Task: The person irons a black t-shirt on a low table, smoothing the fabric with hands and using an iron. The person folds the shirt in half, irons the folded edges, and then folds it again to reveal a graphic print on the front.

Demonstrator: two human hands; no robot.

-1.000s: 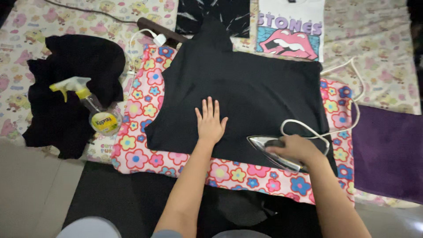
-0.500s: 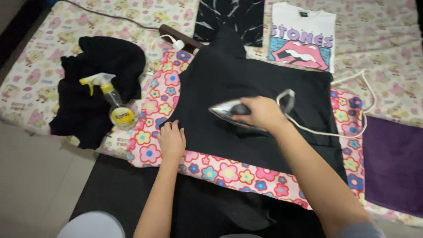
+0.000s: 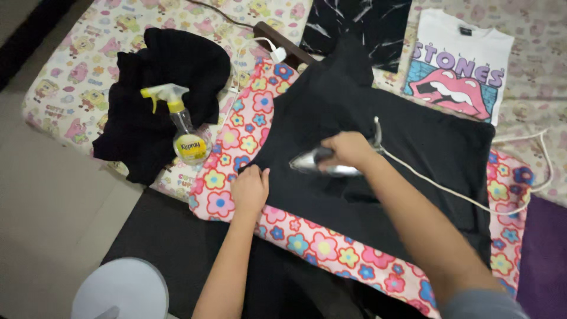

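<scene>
While the left hand presses flat, fingers loose, on the near edge of one black garment spread over a flowered pad, the right hand grips the handle of one iron resting mid-cloth. Beyond lie one spray bottle, one crumpled black heap, and two folded shirts: one white printed, one black streaked.

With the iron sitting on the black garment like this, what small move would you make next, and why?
Probably glide the iron on toward the left hand: the right hand has it flat on the black garment, and the left hand pins the near edge taut.
</scene>
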